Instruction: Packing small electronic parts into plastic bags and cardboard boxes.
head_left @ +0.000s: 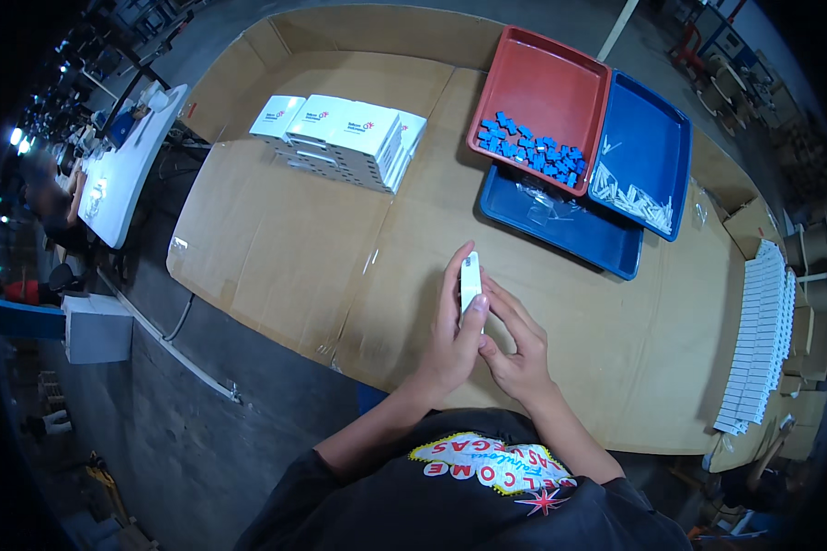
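Note:
A narrow white plastic piece (470,275) with a small dark mark near its far end stands between my hands over the near middle of the table. My left hand (448,344) is closed on it, with the thumb on its face and the fingers along its left side. From the right, my right hand (522,354) reaches it with bent fingers against its edge. The right fingertips are partly hidden behind the piece. Beyond my hands, a red tray (551,73) holds a heap of small blue parts (531,149). Beside it, a blue tray (651,119) holds thin white sticks (632,200).
Another blue tray (560,234) with clear plastic bags sits partly under the red one. White boxes (340,138) are grouped at the back left. A long row of white pieces (755,340) lines the right edge. Cardboard covers the table (276,248), with raised walls behind.

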A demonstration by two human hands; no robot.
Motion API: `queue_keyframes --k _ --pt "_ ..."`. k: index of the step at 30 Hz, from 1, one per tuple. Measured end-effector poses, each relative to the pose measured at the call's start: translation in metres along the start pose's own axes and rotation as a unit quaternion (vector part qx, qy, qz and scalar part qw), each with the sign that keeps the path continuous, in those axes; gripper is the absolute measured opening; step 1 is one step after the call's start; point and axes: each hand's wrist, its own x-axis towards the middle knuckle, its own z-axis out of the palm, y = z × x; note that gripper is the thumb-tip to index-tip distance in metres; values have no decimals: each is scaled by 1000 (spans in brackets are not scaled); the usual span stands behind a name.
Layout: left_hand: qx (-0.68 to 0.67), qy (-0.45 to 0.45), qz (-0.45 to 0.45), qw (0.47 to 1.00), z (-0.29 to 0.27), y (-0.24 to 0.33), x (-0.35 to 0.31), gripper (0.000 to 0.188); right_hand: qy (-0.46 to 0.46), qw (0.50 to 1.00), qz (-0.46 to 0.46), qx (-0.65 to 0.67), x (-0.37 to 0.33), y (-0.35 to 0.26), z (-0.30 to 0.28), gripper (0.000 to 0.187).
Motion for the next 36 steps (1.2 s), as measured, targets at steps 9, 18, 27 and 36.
queue_keyframes --k 9,18,27,36 --pt "69 -63 9 996 -20 -12 9 69 -7 999 -15 -40 -5 13 9 61" --pt "60 -27 61 996 -28 -26 5 72 -26 995 -56 -82 0 15 18 52" --pt "28 -9 34 999 -28 -36 1 70 -32 992 -62 -109 3 19 19 48" --pt "-4 -20 16 1000 -27 -45 -5 73 -35 993 -36 -106 -3 14 14 47"
